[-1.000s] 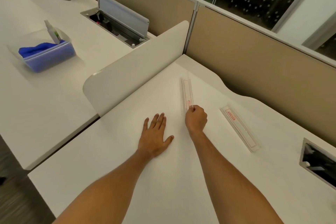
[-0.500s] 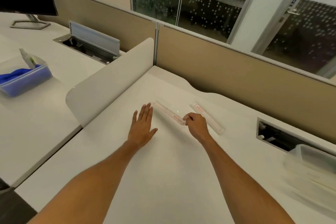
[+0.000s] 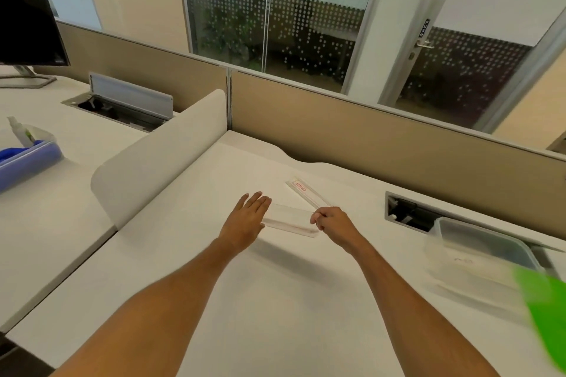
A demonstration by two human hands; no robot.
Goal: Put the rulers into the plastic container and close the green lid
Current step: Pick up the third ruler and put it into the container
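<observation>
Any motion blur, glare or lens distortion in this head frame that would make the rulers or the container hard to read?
Head view: the green lid and plastic container at the right edge are smeared by motion blur; the held ruler, pinched by the right hand, is faint against the white desk; the second ruler is sharper; wide-angle bending shows at the edges; no strong glare.

Green lid (image 3: pixel 548 312), clear red-marked rulers (image 3: pixel 307 193), white desk (image 3: pixel 275 300)

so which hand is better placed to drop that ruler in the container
Right. The right hand already pinches the ruler, and the plastic container sits on its side. The left hand is flat and farther off.
</observation>
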